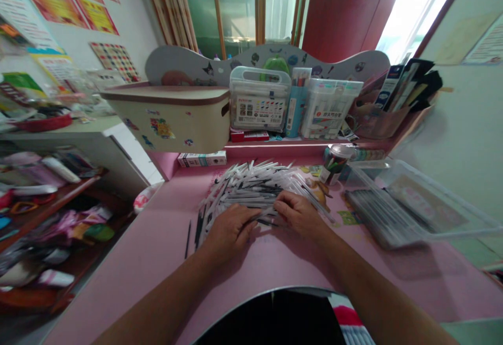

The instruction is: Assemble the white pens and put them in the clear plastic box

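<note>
A heap of white and black pens or pen parts lies on the pink desk in front of me. At its near edge my left hand is closed, thumb and forefinger pinched together. Close on its right, my right hand is also closed in a pinch. Between the two sets of fingertips runs a thin pale pen, partly covered by the fingers. A single dark thin stick rests on the desk left of the heap.
To the right, a clear plastic box holds rows of dark pens. A clear jar stands behind it. On the back shelf are a cream storage bin, marker cases and a pen holder. Cluttered shelves are at left.
</note>
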The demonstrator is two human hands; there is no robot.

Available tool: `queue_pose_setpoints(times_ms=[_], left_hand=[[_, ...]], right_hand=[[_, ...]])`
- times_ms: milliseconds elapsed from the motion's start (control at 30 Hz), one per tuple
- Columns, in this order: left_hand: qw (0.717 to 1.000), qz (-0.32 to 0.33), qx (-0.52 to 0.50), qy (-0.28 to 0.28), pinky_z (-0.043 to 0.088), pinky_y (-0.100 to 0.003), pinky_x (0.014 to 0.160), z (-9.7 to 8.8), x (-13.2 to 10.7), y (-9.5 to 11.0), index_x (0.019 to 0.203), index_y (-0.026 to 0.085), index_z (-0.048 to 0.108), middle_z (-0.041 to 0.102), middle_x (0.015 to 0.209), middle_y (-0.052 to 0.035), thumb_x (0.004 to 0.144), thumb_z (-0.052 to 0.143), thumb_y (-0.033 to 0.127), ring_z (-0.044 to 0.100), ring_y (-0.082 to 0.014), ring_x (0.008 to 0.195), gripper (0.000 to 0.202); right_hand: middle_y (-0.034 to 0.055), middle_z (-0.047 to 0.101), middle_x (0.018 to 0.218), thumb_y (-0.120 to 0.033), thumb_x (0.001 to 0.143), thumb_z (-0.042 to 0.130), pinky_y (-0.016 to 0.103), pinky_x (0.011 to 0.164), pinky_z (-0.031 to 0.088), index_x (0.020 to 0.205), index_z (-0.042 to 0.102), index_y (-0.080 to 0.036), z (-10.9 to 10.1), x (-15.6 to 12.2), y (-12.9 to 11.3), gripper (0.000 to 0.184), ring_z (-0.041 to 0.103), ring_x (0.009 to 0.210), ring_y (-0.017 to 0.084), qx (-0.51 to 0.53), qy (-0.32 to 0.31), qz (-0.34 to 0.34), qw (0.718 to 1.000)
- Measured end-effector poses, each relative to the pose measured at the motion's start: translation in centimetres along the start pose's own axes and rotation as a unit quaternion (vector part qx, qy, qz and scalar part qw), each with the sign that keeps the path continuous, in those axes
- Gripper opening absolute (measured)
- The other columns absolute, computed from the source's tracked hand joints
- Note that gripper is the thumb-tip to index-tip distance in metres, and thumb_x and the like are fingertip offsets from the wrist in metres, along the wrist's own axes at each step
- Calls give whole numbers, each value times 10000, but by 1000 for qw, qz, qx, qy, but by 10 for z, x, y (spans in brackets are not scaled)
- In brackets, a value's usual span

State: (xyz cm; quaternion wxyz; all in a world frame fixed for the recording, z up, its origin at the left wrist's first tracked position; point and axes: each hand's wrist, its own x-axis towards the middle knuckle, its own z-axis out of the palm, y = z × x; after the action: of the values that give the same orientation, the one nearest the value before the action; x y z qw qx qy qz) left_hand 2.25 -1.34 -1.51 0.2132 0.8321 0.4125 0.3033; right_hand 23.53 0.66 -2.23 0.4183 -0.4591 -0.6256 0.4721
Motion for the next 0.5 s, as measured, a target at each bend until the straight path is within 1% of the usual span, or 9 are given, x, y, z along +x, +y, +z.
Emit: queue_pose_setpoints(times_ms=[100, 200, 233, 267, 333, 400, 433, 500], left_hand=[[1000, 3, 8, -2, 445, -369, 821, 1, 1, -3, 1120, 222, 712, 705, 958, -69, 913, 516, 196, 588, -218, 892, 287], [1000, 2, 8, -1, 447, -375, 834, 1, 1, -5, 1096, 213, 714, 706, 963, -71, 910, 521, 187, 586, -220, 904, 270], [1000, 3, 8, 3, 446, -377, 840, 2, 0, -5, 1094, 212, 711, 705, 970, -71, 911, 522, 188, 583, -220, 910, 264], [1000, 3, 9, 8, 444, -379, 843, 2, 0, -5, 1092, 211, 709, 703, 975, -71, 914, 523, 193, 579, -219, 911, 258], [1000, 3, 12, 15, 441, -379, 838, 3, 0, -5, 1089, 210, 704, 700, 978, -72, 920, 526, 209, 572, -217, 905, 246], [1000, 7, 18, 18, 441, -379, 824, 4, 0, -6, 1077, 210, 706, 698, 962, -70, 922, 526, 225, 569, -216, 888, 238], [1000, 8, 21, 19, 442, -379, 816, 4, 1, -6, 1068, 211, 708, 697, 949, -70, 922, 523, 229, 569, -217, 877, 236], [999, 7, 29, 24, 447, -383, 814, 4, 2, -9, 1052, 207, 711, 698, 935, -73, 918, 521, 223, 575, -222, 876, 233]], right_hand=[[-33, 481, 622, -412, 909, 532, 228, 560, 363, 665, 522, -189, 2, -1, 0, 331, 450, 602, 112, -57, 1, -29, 998], [-17, 478, 620, -462, 941, 474, 239, 568, 356, 632, 518, -182, 3, -2, 1, 418, 455, 615, 122, -52, -1, -21, 998], [-15, 481, 626, -472, 943, 467, 239, 565, 359, 643, 521, -183, 3, -2, 2, 419, 458, 614, 123, -39, 1, -16, 999], [-13, 497, 649, -470, 939, 472, 238, 565, 367, 679, 537, -184, 2, -3, 3, 392, 471, 621, 125, -23, 6, -16, 1000], [-7, 546, 729, -429, 904, 531, 235, 583, 395, 813, 579, -190, 1, -3, 4, 260, 512, 659, 131, 5, 6, -25, 1000], [-10, 566, 763, -370, 861, 575, 236, 584, 410, 921, 578, -200, 0, -3, 5, 180, 531, 658, 132, 20, -5, -26, 999], [-15, 564, 748, -346, 850, 578, 236, 579, 410, 929, 570, -201, 0, -3, 5, 165, 528, 639, 128, 19, -8, -23, 1000], [-25, 543, 700, -321, 847, 564, 236, 571, 405, 873, 553, -201, 0, -3, 4, 123, 511, 609, 122, 2, -6, -21, 1000]])
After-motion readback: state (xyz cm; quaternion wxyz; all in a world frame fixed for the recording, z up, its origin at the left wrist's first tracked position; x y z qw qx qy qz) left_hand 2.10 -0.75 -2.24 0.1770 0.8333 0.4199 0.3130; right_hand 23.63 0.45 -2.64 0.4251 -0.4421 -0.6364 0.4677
